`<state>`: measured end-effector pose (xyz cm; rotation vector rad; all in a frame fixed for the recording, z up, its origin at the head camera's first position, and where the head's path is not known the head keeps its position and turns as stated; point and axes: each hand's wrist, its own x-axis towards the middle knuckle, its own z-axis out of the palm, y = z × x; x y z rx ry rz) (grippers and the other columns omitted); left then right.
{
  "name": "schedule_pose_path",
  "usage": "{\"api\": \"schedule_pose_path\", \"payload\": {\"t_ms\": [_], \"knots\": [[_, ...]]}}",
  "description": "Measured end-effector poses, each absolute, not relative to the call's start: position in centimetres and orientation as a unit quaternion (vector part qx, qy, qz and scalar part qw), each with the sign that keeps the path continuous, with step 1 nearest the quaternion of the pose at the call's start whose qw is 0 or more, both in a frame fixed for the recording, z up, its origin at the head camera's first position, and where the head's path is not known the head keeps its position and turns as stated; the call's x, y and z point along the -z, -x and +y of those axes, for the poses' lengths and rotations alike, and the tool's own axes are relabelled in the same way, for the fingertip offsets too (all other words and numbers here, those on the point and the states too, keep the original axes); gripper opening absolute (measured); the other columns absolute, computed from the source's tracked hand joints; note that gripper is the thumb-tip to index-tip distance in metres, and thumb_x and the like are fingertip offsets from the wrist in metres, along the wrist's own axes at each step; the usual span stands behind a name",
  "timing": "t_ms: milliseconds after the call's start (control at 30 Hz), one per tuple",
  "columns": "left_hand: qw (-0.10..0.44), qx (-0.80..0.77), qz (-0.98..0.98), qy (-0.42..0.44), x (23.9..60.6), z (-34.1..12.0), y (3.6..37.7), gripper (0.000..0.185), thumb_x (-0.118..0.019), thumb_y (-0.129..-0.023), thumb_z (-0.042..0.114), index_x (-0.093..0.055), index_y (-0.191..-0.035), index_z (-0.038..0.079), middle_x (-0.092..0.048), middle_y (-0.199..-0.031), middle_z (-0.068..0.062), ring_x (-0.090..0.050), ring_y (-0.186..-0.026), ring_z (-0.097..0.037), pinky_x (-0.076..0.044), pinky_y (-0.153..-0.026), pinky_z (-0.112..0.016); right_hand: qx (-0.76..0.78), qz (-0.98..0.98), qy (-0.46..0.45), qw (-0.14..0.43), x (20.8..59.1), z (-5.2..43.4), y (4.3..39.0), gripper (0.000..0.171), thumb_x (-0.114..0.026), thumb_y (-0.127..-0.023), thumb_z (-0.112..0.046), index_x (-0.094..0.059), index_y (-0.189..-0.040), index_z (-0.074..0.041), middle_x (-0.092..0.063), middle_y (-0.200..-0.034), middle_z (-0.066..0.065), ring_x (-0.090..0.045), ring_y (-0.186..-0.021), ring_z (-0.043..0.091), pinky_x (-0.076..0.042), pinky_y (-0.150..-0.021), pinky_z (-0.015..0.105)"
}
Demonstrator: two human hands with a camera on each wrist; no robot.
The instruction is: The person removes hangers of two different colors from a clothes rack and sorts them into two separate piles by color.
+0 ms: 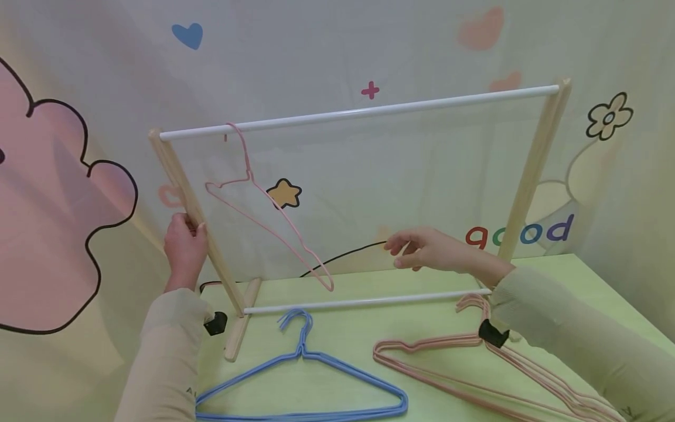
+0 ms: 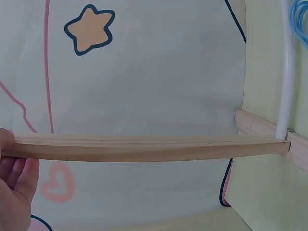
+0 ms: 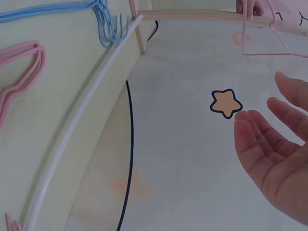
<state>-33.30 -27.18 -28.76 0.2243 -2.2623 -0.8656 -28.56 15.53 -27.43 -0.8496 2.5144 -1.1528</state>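
A wooden garment rack with white rods stands on the table. My left hand grips its left wooden post; in the left wrist view the thumb and fingers pinch that post from both sides. One pink hanger hangs by its hook from the top rod, near the left end. To the right of that hanger, my right hand is in the air with fingers loosely bent, holding nothing. The right wrist view shows the same relaxed right hand, apart from the hanger.
Blue hangers lie stacked on the pale green table in front of the rack. Several pink hangers lie to their right, under the right forearm. A low white rod joins the rack's feet. Behind hangs a printed curtain.
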Motion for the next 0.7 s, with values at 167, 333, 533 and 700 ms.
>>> {"api": "schedule_pose_path", "payload": {"t_ms": [167,333,533,700], "knots": [[0.349,0.334,-0.871,-0.085,28.7,-27.1,33.3,0.025,-0.049,-0.087,0.014,-0.045,-0.102,-0.005,-0.052,-0.094,-0.021,-0.050,-0.089,-0.035,-0.036,-0.082,-0.045,0.412,0.852,0.299,0.127,26.6,13.4,29.0,0.033,-0.058,-0.084,-0.017,-0.052,-0.115,-0.006,-0.055,-0.107,0.012,-0.057,-0.089,0.017,-0.050,-0.070,0.033],[0.349,0.330,-0.873,-0.087,28.8,-27.1,33.4,0.025,-0.049,-0.087,0.014,-0.045,-0.103,-0.005,-0.052,-0.094,-0.021,-0.050,-0.090,-0.035,-0.036,-0.083,-0.045,0.441,0.838,0.294,0.129,25.9,11.2,29.5,0.033,-0.057,-0.085,-0.016,-0.052,-0.115,-0.006,-0.056,-0.103,0.011,-0.055,-0.086,0.019,-0.050,-0.070,0.032],[0.353,0.333,-0.870,-0.086,28.8,-27.1,33.4,0.024,-0.049,-0.087,0.014,-0.045,-0.102,-0.005,-0.053,-0.094,-0.021,-0.050,-0.090,-0.035,-0.036,-0.083,-0.045,0.454,0.830,0.298,0.125,25.4,9.0,30.3,0.033,-0.055,-0.086,-0.015,-0.051,-0.117,-0.006,-0.056,-0.101,0.010,-0.056,-0.087,0.018,-0.050,-0.070,0.032],[0.353,0.331,-0.871,-0.086,28.8,-27.1,33.4,0.025,-0.049,-0.087,0.014,-0.045,-0.102,-0.005,-0.052,-0.093,-0.021,-0.050,-0.090,-0.035,-0.036,-0.083,-0.045,0.476,0.822,0.285,0.128,24.9,7.5,31.0,0.032,-0.055,-0.086,-0.014,-0.051,-0.117,-0.008,-0.055,-0.102,0.008,-0.055,-0.091,0.020,-0.049,-0.074,0.036]]}}
